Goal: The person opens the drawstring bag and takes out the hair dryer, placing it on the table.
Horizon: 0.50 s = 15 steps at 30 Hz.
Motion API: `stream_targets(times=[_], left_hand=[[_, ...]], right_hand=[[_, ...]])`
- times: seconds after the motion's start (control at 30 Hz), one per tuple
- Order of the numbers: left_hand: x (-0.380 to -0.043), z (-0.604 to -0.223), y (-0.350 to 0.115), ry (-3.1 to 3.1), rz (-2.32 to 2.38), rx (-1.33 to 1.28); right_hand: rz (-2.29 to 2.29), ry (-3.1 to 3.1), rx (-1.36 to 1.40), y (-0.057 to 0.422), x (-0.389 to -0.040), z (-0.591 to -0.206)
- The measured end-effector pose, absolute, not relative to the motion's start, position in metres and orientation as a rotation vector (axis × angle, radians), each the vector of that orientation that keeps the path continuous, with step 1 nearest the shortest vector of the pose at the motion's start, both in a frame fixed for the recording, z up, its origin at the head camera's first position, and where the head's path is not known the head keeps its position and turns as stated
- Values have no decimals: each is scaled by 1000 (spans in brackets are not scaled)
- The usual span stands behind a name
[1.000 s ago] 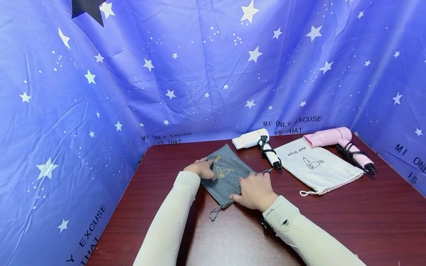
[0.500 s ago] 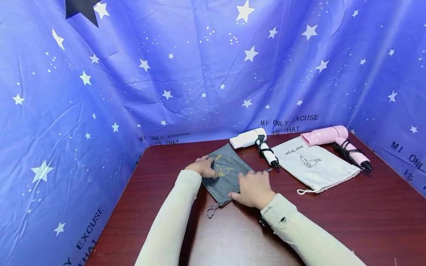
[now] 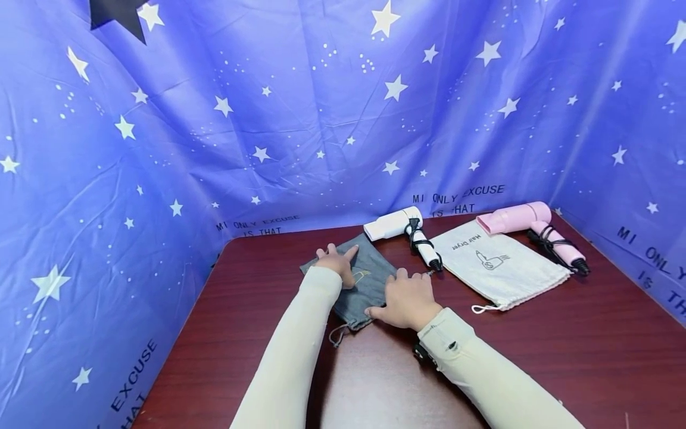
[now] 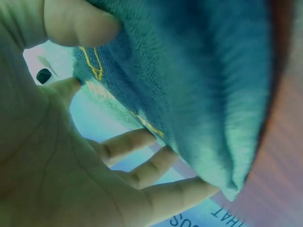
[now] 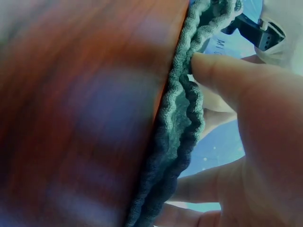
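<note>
A grey drawstring bag (image 3: 372,257) with yellow print lies flat on the table, its gathered mouth toward the front right. My left hand (image 3: 333,266) rests on the bag's far left part with fingers spread, covering some of the print. In the left wrist view, straight fingers (image 4: 156,161) touch the raised grey cloth (image 4: 189,85). Over by the mouth, my right hand (image 3: 408,301) lies on the bag, thumb toward the cord loop (image 3: 336,336). The right wrist view has the thumb (image 5: 215,71) at the ruffled edge (image 5: 195,113), which gapes slightly.
Behind the bag lies a white hair dryer (image 3: 393,224) with its black cord wrapped round the handle. To the right, a pink hair dryer (image 3: 517,218) overlaps a white drawstring bag (image 3: 514,280). A blue star-patterned curtain (image 3: 300,119) stands along the edges of the reddish-brown table (image 3: 257,286).
My left hand has shifted right and forward over the grey bag, its fingers spreading wider and covering more print. My right hand stays at the mouth. The head view has turned slightly right.
</note>
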<state>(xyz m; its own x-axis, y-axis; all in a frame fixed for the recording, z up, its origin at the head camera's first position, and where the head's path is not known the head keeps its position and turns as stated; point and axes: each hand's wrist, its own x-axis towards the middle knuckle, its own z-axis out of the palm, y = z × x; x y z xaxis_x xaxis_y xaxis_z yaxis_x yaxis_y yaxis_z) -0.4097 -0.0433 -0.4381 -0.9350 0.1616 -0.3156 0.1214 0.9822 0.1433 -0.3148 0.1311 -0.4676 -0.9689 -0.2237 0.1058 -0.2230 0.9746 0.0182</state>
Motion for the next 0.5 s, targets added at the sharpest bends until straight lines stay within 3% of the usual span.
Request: stream_targets(times=[0.5], left_hand=[[-415, -444, -44, 2860, 141, 276]], right_hand=[[16, -3133, 241, 133, -316, -464]])
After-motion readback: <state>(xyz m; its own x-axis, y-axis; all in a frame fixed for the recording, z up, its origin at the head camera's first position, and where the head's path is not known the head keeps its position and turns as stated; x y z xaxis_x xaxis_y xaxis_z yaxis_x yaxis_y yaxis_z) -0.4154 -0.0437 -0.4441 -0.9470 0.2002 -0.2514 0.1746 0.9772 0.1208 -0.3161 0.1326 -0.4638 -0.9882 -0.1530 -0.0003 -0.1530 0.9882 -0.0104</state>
